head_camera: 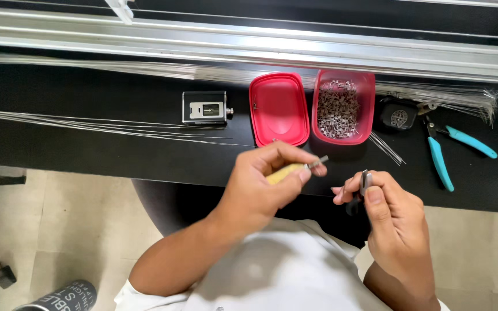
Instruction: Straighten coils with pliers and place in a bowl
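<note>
Left hand (263,184) pinches a yellow-handled tool (295,170), just below the red tub (344,106) of metal clips. Right hand (390,210) grips a small dark tool (365,181), also below the tub. Lid (279,109) lies left of tub, blue pliers (445,150) right.

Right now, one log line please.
left hand: grips yellow-handled tool | right hand: pinches small metal piece | red tub: open

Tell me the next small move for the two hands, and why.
Probably bring the left hand rightward, so the small metal piece at its fingertips meets the dark tool in the right hand. The two are apart, with a clear gap between them above the black table.
</note>
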